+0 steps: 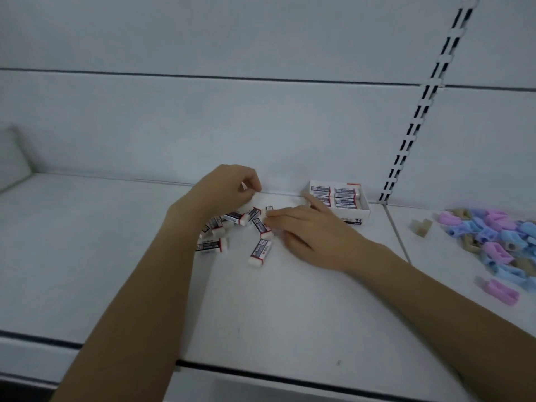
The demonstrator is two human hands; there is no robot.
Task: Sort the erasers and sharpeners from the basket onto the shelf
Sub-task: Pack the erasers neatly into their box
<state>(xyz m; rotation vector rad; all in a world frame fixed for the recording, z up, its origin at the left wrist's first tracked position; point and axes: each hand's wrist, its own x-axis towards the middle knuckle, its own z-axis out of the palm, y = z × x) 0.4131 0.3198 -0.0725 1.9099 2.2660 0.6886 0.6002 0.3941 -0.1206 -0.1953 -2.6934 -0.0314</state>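
Shelf (87, 256): white, two sections side by side, with a seam between them right of the middle.
Loose erasers (232, 219): white blocks in dark printed sleeves, scattered in a small heap near the back edge of the left section, between the two hands.
Eraser box (356, 219): open white carton at the back edge, just left of the seam, with sleeved erasers (345, 194) lying in rows inside.
Sharpeners (499, 242): a pile of pink, blue and beige pieces on the right section, toward its right edge.
Beige sharpener (420, 227): alone, just left of that pile.
Left hand (226, 190): over the back of the heap, fingers curled, pinching the held eraser (253, 198).
Right hand (316, 236): flat on the shelf with fingers straight, fingertips reaching the eraser box, thumb touching the heap.
Slotted upright (420, 117): rises from the seam up the back panel.
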